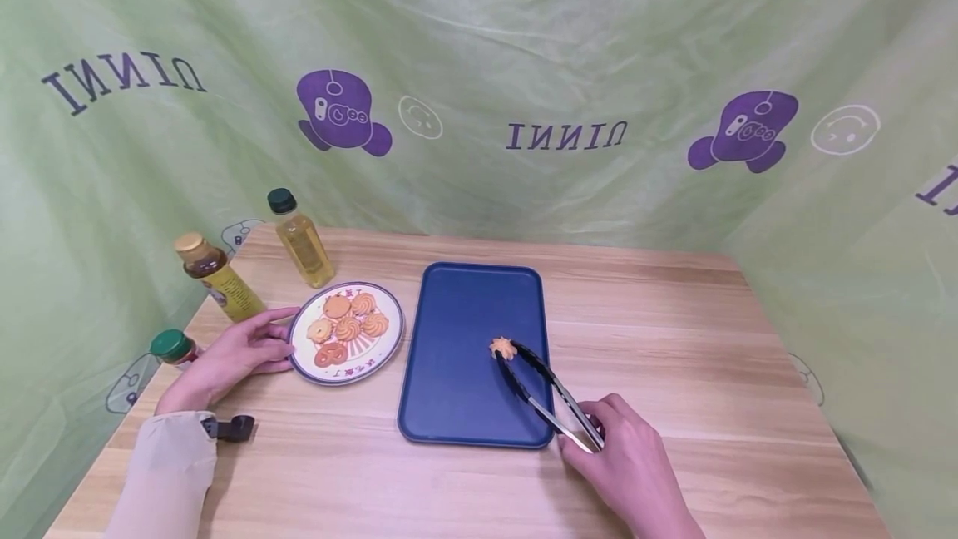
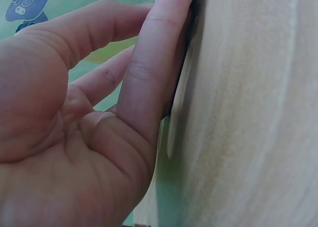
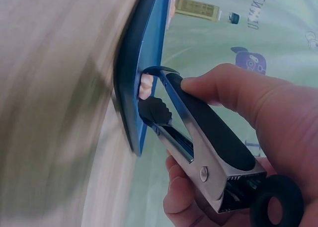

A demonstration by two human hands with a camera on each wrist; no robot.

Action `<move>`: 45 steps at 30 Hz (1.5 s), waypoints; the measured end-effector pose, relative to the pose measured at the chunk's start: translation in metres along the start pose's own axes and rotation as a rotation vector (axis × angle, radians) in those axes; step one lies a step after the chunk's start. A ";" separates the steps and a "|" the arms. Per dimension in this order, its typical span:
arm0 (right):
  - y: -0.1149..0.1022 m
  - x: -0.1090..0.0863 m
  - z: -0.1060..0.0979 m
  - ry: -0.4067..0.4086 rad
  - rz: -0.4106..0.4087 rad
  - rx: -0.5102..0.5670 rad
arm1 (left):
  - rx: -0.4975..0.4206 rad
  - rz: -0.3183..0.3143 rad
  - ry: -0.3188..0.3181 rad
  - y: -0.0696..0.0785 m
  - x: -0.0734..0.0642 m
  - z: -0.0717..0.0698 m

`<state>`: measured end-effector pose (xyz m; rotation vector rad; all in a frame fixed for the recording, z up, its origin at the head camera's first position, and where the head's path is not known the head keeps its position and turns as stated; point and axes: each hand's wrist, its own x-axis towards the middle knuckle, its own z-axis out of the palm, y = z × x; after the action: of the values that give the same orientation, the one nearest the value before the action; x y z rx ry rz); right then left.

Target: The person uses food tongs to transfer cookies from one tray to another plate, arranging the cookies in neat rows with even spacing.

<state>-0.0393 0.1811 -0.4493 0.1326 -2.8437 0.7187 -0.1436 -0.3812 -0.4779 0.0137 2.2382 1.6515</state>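
My right hand (image 1: 624, 456) grips a pair of metal tongs (image 1: 572, 410) with black tips, thumb on one arm and fingers on the other. The tong tips stand on either side of a small swirled cookie (image 1: 502, 348), at the right part of a blue tray (image 1: 456, 389). In the right wrist view the cookie (image 3: 146, 86) sits between the tips, low over the tray (image 3: 130, 63); whether both tips press it I cannot tell. My left hand (image 1: 243, 348) touches the left rim of a round plate (image 1: 385, 356) with loosely extended fingers. Several cookies (image 1: 348, 328) lie on that plate.
Behind the plate stands an oil bottle (image 1: 303, 248) with a dark green cap. A second bottle (image 1: 224, 281) with a tan cap is farther left, and a green-capped jar (image 1: 174, 346) stands by my left wrist. A green printed curtain (image 1: 479, 190) surrounds the wooden table (image 1: 674, 339).
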 end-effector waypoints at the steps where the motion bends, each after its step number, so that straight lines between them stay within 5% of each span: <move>1: 0.000 0.001 0.000 0.001 -0.001 0.002 | 0.001 -0.001 0.001 0.000 0.000 0.000; 20: -0.010 0.011 0.005 0.031 -0.076 0.025 | 0.017 -0.014 0.021 0.001 -0.001 0.002; 28: -0.028 0.021 0.007 -0.043 -0.072 0.041 | 0.008 -0.015 0.016 0.000 -0.002 0.002; 45: -0.079 0.043 0.029 -0.063 -0.304 0.039 | 0.013 -0.020 0.025 0.000 0.001 0.002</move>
<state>-0.0752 0.0962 -0.4280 0.5878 -2.7775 0.7128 -0.1435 -0.3796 -0.4790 -0.0262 2.2603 1.6360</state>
